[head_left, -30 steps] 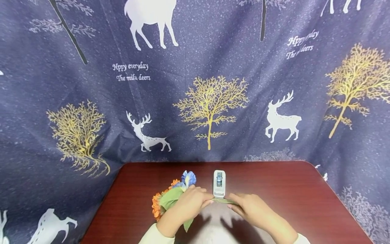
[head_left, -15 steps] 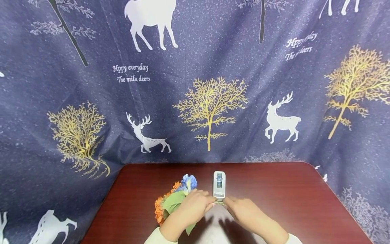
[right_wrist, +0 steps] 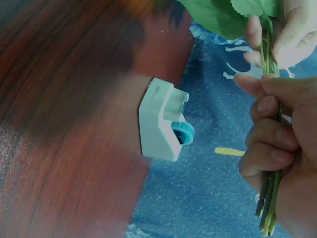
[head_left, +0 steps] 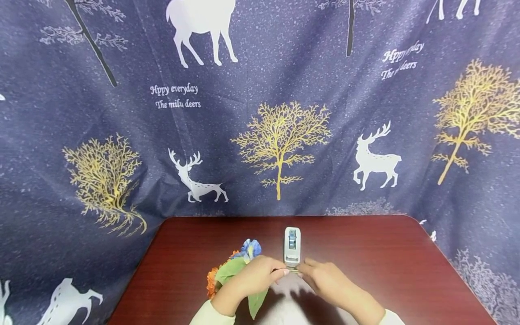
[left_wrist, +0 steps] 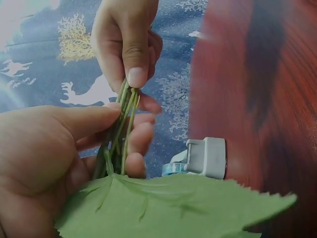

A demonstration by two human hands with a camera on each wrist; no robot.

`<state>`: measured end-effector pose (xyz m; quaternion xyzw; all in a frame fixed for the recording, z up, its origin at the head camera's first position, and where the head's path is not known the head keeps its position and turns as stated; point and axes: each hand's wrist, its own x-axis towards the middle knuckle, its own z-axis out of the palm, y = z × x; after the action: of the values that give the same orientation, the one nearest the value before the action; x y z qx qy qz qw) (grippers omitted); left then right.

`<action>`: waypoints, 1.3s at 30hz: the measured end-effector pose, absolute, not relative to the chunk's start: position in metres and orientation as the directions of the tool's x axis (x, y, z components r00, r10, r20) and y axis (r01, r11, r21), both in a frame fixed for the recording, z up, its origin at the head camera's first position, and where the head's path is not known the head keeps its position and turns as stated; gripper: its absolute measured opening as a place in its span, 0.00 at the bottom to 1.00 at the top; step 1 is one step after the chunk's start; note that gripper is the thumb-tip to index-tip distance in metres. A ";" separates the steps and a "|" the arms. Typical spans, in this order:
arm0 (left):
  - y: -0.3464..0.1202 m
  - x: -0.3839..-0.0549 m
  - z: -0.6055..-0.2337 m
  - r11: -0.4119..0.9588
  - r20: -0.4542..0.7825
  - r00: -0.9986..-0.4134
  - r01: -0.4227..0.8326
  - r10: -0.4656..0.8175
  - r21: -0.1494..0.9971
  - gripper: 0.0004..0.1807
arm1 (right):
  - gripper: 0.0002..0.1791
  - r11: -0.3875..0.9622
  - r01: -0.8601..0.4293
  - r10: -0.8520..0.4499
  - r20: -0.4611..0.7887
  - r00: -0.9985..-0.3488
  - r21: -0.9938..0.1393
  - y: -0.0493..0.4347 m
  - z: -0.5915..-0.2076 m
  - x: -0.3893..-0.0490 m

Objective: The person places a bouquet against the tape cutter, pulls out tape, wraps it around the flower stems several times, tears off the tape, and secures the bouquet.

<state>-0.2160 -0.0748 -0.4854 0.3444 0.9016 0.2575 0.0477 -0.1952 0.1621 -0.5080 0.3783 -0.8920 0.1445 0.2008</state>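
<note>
My left hand (head_left: 260, 273) grips a bunch of artificial flowers by the green stems (left_wrist: 119, 136). Orange blooms (head_left: 212, 283) and a blue bloom (head_left: 251, 248) stick out to its left, with broad green leaves (left_wrist: 173, 206) hanging below the hand. Close beside it, my right hand (head_left: 325, 277) holds the same stems farther down. In the right wrist view its fingers curl round them, and the cut stem ends (right_wrist: 268, 218) poke out past the palm. Just beyond both hands stands a white tape dispenser (head_left: 292, 243) with a blue roll of tape (right_wrist: 184, 134), untouched.
The dark red tabletop (head_left: 365, 248) spreads to both sides of the hands. Behind it hangs a blue cloth (head_left: 260, 81) printed with white deer and golden trees.
My right hand has slid left along the stems, close to the left hand, covering most of the bare stretch. The blooms have dipped a little. The tape dispenser stays in place.
</note>
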 end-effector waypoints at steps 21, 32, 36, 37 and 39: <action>-0.075 -0.223 -0.486 0.569 0.032 -0.798 0.456 0.602 0.684 0.08 | 0.14 0.631 -0.763 -0.611 0.519 -0.598 -0.136 0.164 -0.513 -0.197; -0.075 -0.226 -0.492 0.499 0.064 -0.807 0.423 0.587 0.756 0.06 | 0.19 0.608 -0.788 -0.642 0.523 -0.561 -0.098 0.166 -0.512 -0.197; -0.076 -0.227 -0.494 0.459 0.055 -0.798 0.401 0.601 0.793 0.06 | 0.18 0.607 -0.787 -0.633 0.533 -0.562 -0.108 0.167 -0.514 -0.197; -0.077 -0.228 -0.495 0.450 0.049 -0.793 0.394 0.607 0.801 0.07 | 0.17 0.609 -0.785 -0.631 0.530 -0.566 -0.115 0.167 -0.515 -0.197; -0.079 -0.228 -0.496 0.443 0.042 -0.785 0.392 0.619 0.806 0.07 | 0.16 0.614 -0.779 -0.629 0.518 -0.580 -0.126 0.168 -0.516 -0.197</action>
<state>-0.2284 -0.0787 -0.4956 0.3010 0.8392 0.4336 0.1306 -0.1970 0.1683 -0.5155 0.4039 -0.8717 0.1731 0.2171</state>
